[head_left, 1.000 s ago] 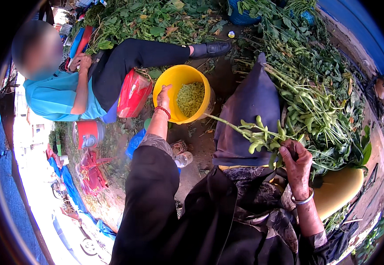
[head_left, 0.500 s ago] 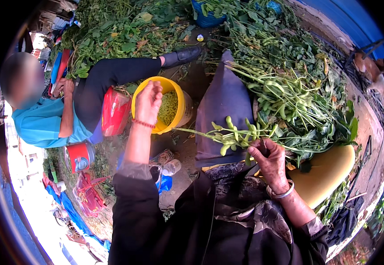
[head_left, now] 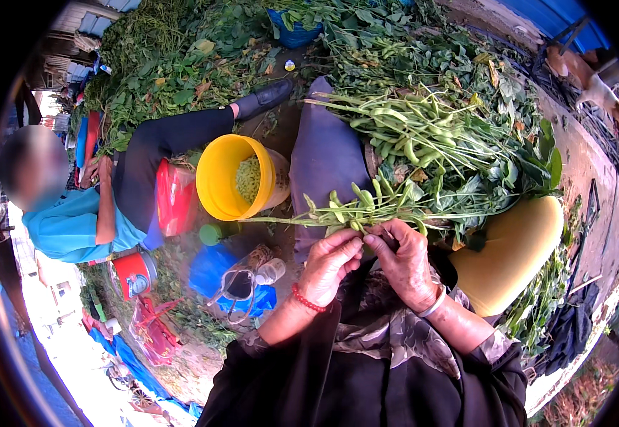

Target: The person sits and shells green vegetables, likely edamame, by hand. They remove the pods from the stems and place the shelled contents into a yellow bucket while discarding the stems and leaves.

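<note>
Both hands meet at the middle: the left hand point(head_left: 329, 265), red bead bracelet at the wrist, and the right hand point(head_left: 403, 262), with a silver bangle, pinch the same long green leafy stalk hung with pods point(head_left: 352, 211). Just beyond, on the ground, stands a round yellow plastic bucket point(head_left: 218, 179) with shelled green beans inside. A heap of podded green stalks point(head_left: 430, 139) lies across the lap. Another person in a turquoise shirt point(head_left: 67, 224) sits at left.

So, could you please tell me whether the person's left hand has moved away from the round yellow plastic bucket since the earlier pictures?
Yes. The left hand has come back from over the yellow bucket to the green pod stalk, beside the right hand.
</note>
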Motion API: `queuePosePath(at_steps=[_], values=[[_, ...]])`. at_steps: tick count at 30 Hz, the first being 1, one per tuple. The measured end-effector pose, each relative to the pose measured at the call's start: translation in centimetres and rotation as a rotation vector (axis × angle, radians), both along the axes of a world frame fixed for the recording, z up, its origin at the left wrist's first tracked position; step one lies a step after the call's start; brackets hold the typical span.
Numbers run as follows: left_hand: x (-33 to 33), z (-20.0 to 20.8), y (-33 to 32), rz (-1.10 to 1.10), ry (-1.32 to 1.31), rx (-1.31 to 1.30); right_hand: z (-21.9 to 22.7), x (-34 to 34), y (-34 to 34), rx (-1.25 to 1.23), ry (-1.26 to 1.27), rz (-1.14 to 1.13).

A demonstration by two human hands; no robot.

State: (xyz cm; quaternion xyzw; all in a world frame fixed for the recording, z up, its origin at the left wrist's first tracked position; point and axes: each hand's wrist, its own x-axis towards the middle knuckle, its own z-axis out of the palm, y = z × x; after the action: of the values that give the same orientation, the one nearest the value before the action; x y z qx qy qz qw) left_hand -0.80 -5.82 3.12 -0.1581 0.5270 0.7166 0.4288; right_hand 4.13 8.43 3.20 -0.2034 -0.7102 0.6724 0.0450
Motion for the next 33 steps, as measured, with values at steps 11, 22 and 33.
queuePosePath(at_steps=[11,22,33], values=[[0.8,-0.2,2.2,0.144,0.25,-0.088,-0.2,1.5,1.2,0.177,0.212,0.151],[0.2,-0.2,2.1,-0.01,0.312,-0.027,0.0,1.6,2.4,-0.558,-0.056,0.214],[-6.3,5.0,2.2,-0.457,0.707,-0.234,1.9,-1.7,0.9,-0.604,0.126,0.029]])
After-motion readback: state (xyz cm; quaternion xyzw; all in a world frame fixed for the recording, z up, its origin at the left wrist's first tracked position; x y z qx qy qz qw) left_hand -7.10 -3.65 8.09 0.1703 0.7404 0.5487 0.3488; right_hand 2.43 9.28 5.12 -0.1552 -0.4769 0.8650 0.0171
